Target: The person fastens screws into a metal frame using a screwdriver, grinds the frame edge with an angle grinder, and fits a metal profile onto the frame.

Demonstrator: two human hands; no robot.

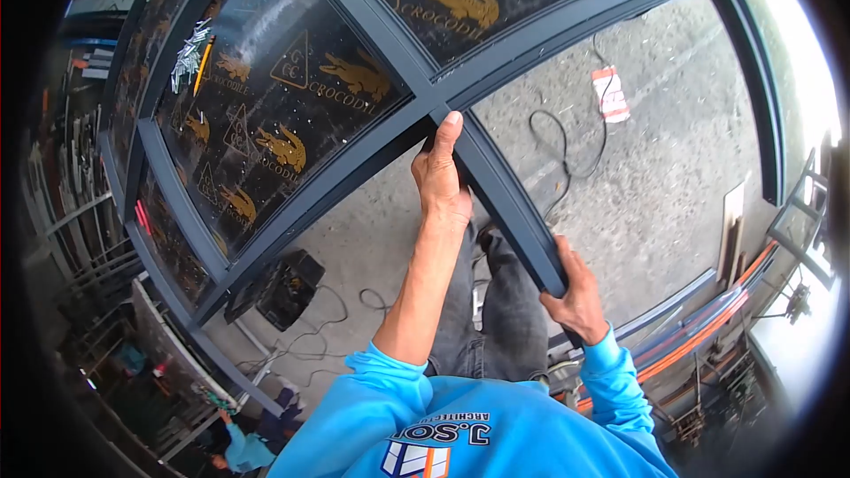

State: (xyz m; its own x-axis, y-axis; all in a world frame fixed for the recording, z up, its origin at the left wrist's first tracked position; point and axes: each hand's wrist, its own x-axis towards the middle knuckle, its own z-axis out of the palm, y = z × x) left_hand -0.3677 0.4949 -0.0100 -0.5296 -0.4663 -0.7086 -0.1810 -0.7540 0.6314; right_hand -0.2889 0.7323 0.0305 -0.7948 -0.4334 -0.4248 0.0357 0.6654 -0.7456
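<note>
A dark grey metal profile runs from a joint in the large grey frame down toward my body. My left hand grips it just below the joint, thumb on top, other fingers hidden underneath. Around the profile's near end my right hand is closed, with the thumb on one side and fingers on the other. Beyond my hands, the frame lies over dark sheet with gold crocodile prints.
On the sheet are a pile of screws and a yellow pencil. A black crate, a cable and a red-and-white packet are on the floor. Orange pipes lie right. Another person is at lower left.
</note>
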